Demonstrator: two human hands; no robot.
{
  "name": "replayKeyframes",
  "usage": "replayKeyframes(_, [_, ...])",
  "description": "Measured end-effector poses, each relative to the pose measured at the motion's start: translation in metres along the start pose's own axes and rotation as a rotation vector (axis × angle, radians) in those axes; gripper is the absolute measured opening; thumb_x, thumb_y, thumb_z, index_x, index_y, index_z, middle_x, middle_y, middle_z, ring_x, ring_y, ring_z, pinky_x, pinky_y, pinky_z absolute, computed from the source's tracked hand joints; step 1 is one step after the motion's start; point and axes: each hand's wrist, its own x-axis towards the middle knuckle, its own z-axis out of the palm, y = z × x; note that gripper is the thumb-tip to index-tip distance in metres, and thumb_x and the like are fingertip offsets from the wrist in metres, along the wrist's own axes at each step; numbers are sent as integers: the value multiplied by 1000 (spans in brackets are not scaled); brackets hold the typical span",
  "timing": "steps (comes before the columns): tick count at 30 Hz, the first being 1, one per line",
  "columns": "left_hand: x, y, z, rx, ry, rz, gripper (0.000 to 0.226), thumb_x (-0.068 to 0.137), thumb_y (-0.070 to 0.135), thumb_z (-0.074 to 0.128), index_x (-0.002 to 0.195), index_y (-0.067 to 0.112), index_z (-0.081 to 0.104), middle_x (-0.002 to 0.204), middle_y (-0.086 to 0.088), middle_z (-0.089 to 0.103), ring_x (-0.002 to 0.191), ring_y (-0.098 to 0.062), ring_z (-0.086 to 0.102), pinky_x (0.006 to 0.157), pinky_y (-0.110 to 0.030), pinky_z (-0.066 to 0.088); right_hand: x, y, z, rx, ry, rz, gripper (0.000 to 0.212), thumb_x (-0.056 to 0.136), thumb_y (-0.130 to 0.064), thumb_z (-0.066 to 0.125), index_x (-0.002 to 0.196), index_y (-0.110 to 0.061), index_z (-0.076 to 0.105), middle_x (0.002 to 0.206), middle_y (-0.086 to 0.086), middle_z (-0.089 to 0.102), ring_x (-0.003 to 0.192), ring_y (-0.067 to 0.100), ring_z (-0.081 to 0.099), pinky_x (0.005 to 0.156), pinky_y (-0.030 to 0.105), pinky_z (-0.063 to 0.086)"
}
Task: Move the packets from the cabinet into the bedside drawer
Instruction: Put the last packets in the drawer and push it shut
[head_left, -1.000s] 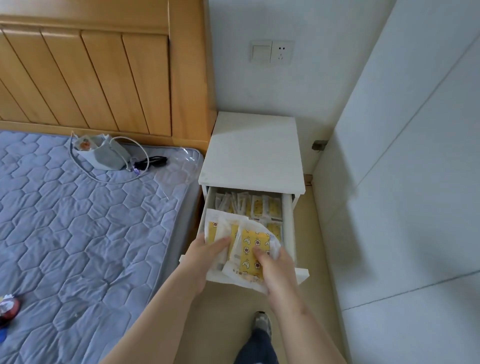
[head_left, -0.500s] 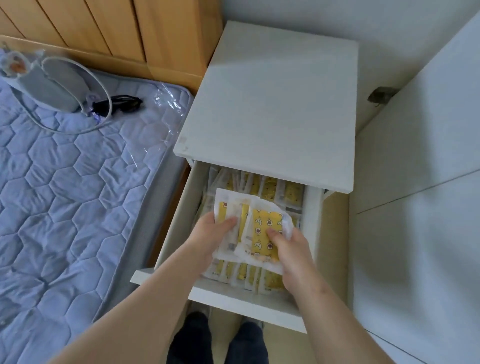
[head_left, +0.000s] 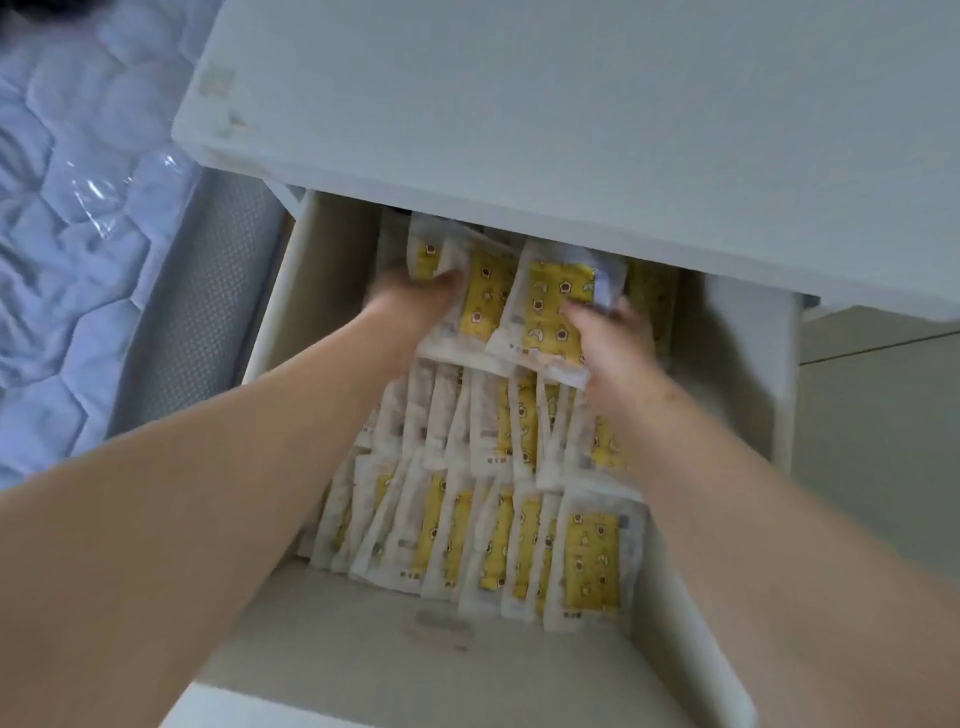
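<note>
The packets (head_left: 545, 306), gripped by left hand (head_left: 410, 309) and right hand (head_left: 618, 345), are now pushed deeper into the drawer (head_left: 317, 291), nearly placed.

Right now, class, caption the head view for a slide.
The left hand and right hand grip yellow packets at the back of the open bedside drawer, beyond rows of stored packets.

Both bare forearms reach from the near edge toward the far centre. Left hand (head_left: 410, 306): thumb pressed on top of the held packets (head_left: 488, 312), fingers hidden beneath. Right hand (head_left: 615, 345): same grip, well apart to the right.
</note>
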Motion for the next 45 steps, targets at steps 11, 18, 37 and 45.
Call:
replayKeyframes(11, [84, -15, 20, 299, 238, 251, 50, 88, 31, 61, 132, 15, 44, 118, 0, 57, 107, -18, 55, 78, -24, 41, 79, 8, 15, -419, 228, -194, 48, 92, -11, 57, 136, -13, 39, 137, 6, 46, 121, 23, 49, 79, 22, 37])
replayKeyframes(18, [84, -30, 19, 751, 181, 334, 69, 88, 18, 59, 146, 12, 21, 144, -14, 32, 128, -33, 38, 101, -39, 40, 85, 29, 22, -676, 247, -236, 76, 83, -18, 67, 144, -22, 23, 147, 6, 34, 132, 31, 37, 102, 44, 43])
replayKeyframes(37, [-63, -80, -42, 885, -155, 424, 37, 95, 22, 50, 132, 23, 47, 146, 2, 34, 136, -22, 30, 107, -33, 32, -90, 78, 11, -770, -151, -103, 53, 90, -29, 56, 140, -19, 38, 142, 4, 45, 126, 25, 45, 101, 40, 41])
replayKeyframes(45, [-176, -118, -96, 877, -352, 255, 44, 86, 35, 65, 127, 28, 50, 137, 6, 47, 125, -13, 42, 104, -28, 34, -202, 91, -2, -988, -381, -152, 43, 85, -36, 62, 125, -23, 54, 129, -7, 57, 121, 16, 50, 103, 33, 36])
